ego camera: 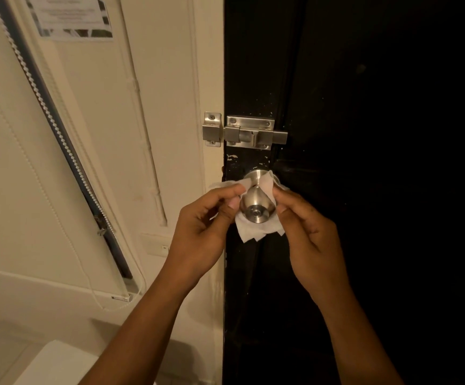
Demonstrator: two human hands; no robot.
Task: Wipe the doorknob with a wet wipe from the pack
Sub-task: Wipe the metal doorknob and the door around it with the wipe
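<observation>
Bare hands (256, 218), wet wipe (256, 232), doorknob (257, 201), black door (364, 134).

Brushed-metal doorknob (257, 202), soft white fibrous wipe (256, 232), chipped black-painted door (364, 190).

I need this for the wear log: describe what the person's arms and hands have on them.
Nothing worn shows. The left hand and right hand are bare, without gloves, rings, watch or bracelets. Both forearms are uncovered to the frame's bottom edge, no sleeve in view. Fingernails look short and unpainted.
</observation>
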